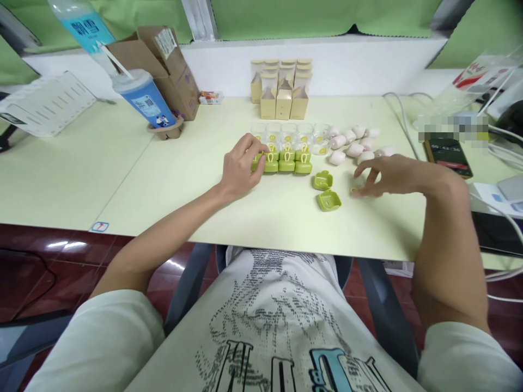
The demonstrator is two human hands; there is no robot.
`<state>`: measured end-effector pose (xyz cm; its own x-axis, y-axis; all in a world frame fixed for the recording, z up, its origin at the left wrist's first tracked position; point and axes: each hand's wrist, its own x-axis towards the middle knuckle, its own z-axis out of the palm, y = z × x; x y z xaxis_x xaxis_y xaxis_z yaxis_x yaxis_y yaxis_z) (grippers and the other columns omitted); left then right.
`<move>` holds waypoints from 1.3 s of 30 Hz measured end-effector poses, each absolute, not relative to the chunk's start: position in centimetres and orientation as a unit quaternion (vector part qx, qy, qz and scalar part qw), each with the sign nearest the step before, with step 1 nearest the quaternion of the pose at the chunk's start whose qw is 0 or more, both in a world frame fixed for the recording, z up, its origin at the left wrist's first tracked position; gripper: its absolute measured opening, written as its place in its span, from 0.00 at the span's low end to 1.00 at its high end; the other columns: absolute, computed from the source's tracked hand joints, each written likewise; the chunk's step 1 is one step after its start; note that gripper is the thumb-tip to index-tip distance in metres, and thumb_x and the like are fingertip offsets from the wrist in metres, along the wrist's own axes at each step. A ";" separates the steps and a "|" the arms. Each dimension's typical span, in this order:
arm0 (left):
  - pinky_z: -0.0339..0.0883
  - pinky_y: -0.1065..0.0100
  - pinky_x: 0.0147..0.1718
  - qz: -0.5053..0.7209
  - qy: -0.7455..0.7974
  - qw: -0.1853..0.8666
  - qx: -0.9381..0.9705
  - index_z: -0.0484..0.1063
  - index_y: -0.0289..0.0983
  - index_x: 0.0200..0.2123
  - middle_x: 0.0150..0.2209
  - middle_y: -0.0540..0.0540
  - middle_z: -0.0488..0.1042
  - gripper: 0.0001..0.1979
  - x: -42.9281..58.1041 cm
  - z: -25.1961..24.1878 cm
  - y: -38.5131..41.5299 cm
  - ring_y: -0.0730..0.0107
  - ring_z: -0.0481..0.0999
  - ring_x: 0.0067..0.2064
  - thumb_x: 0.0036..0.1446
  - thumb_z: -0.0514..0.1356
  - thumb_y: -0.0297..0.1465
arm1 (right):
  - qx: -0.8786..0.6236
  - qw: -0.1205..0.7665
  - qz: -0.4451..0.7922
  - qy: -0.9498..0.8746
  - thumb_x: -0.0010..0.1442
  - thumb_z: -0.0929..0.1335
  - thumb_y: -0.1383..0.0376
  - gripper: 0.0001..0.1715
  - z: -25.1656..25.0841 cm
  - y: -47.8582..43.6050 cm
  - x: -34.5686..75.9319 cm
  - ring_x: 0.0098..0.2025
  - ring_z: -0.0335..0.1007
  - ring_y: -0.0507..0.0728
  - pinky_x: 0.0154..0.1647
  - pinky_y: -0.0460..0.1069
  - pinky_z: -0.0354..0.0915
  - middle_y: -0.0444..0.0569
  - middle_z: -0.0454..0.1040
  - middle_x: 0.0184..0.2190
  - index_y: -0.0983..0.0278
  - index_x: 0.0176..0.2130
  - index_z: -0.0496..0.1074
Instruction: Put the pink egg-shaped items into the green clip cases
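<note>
My left hand (pixel 241 166) rests on the pale table (pixel 163 185), its fingers curled onto the left end of a row of green cases (pixel 288 163). Behind that row stands a line of clear plastic shells (pixel 288 133). My right hand (pixel 386 175) hovers low over the table with fingers spread, its fingertips pinching or touching a small green piece (pixel 354 191). Two loose green cases (pixel 324 190) lie between my hands. Several pink cases (pixel 354 144) lie behind my right hand.
Small yellow cartons (pixel 281 87) stand at the back centre. A blue cup (pixel 147 100) with a straw, a brown cardboard box (pixel 163 65) and a tilted bottle (pixel 84 22) are back left. A phone (pixel 448 154), cables and bagged items lie at the right.
</note>
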<state>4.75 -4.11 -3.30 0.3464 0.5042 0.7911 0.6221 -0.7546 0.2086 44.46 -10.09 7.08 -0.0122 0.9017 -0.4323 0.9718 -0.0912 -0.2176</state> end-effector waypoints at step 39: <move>0.91 0.56 0.46 -0.433 -0.205 -0.141 -0.866 0.69 0.53 0.78 0.65 0.38 0.84 0.30 7.7 -3.3 -8.1 0.54 0.87 0.61 0.81 0.67 0.53 | 0.397 -0.483 -0.085 0.776 0.81 0.72 0.50 0.17 0.7 -13.2 33.1 0.45 0.89 0.65 0.39 0.61 0.85 0.54 0.92 0.51 0.53 0.47 0.89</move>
